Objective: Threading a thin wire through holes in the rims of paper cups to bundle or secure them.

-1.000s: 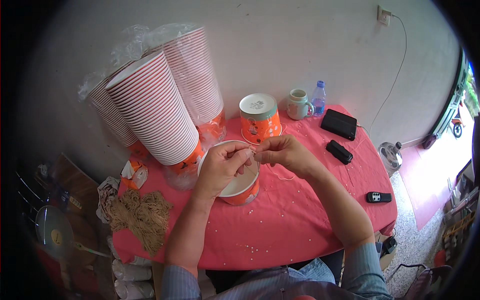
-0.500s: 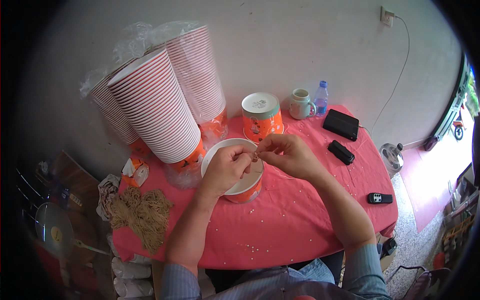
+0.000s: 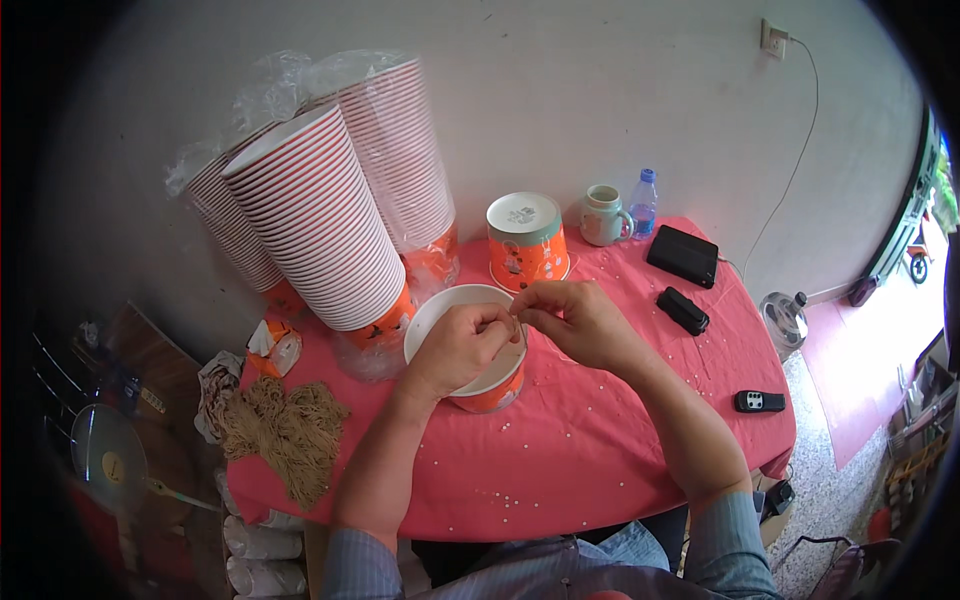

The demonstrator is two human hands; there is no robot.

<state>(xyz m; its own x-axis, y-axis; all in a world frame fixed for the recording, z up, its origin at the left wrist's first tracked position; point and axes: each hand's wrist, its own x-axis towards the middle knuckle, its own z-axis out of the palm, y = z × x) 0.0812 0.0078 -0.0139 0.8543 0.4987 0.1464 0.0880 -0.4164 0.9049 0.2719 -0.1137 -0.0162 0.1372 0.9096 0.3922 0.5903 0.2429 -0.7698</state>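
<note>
We have left hand (image 3: pixel 462 348) and right hand (image 3: pixel 568 318) close together, pinched on a barely visible strand (image 3: pixel 521 328) over the open tub (image 3: pixel 428 314)'s right side. Print on upturned tub (image 3: pixel 528 255) behind it: we can't read it.

Above the open tub (image 3: pixel 494 396), my left hand (image 3: pixel 460 347) and right hand (image 3: pixel 573 318) are pinching an item (image 3: pixel 519 327) too small to identify.

Daylight glares off the floor (image 3: pixel 885 325) at right; the dim left edge seems blurred.
</note>
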